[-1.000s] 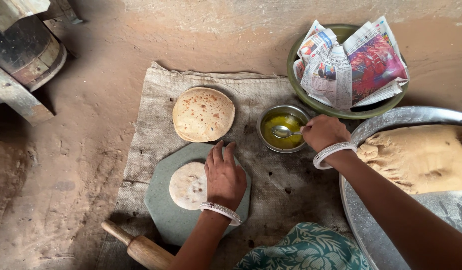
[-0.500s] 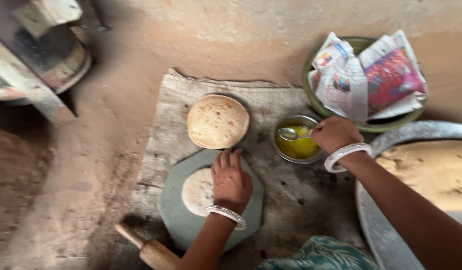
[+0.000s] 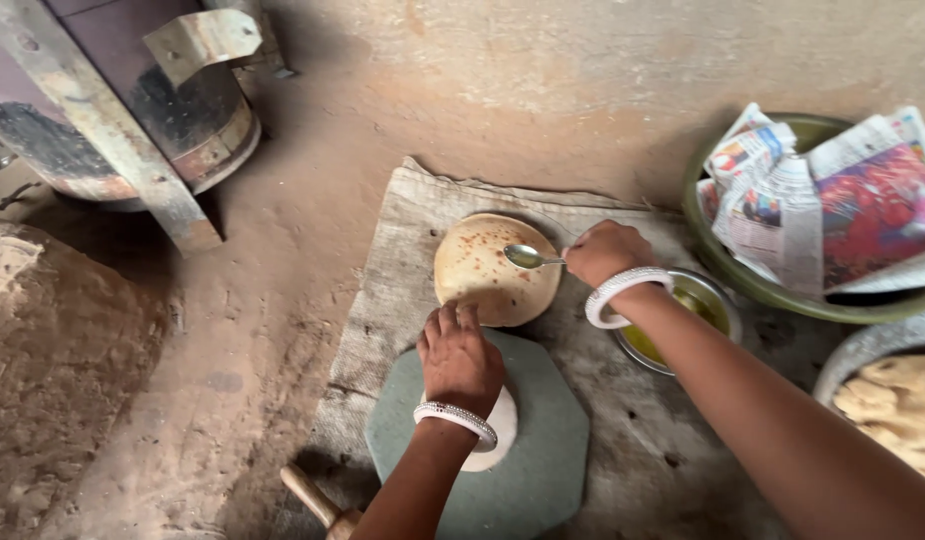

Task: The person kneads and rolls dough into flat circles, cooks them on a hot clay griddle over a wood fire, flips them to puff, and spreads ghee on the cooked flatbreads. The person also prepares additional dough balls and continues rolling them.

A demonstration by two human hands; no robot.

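my left hand (image 3: 460, 362) lies flat and open on the soft dough disc (image 3: 497, 430) on the board (image 3: 542, 470). my right hand (image 3: 604, 252) pinches a light, stiff spoon (image 3: 527, 257) by its handle over the flatbread (image 3: 487, 270); oil likely slick.

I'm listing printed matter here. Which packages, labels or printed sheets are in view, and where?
Newspaper sheets: crumpled in the green bowl at the right; white with grey print and red-purple pictures.
No other packages, labels, signs or screens show.
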